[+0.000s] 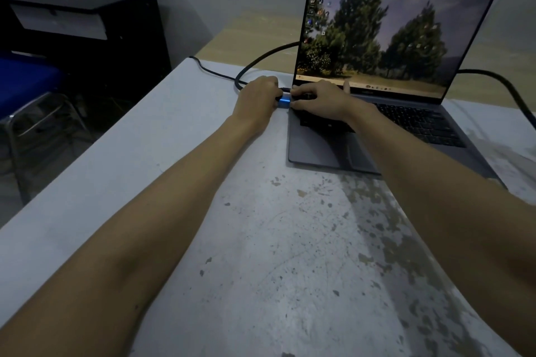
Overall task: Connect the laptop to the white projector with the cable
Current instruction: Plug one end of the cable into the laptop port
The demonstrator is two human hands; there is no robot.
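An open grey laptop (319, 151) sits on the white table (145, 159), its screen lit with a picture of trees. At the laptop's left edge is a blue cable plug (284, 102), with my left hand (256, 97) closed around its rear and the black cable (261, 62) looping away behind it. My right hand (319, 103) rests on the laptop's left keyboard corner, its fingertips touching the plug. A second thick black cable (499, 82) runs off to the right behind the screen. No white projector is in view.
A black desk with a drawer (84, 9) stands at the back left, and a blue-seated metal chair (26, 87) sits beside the table. The table's surface is worn and stained near me. A grey wall rises behind.
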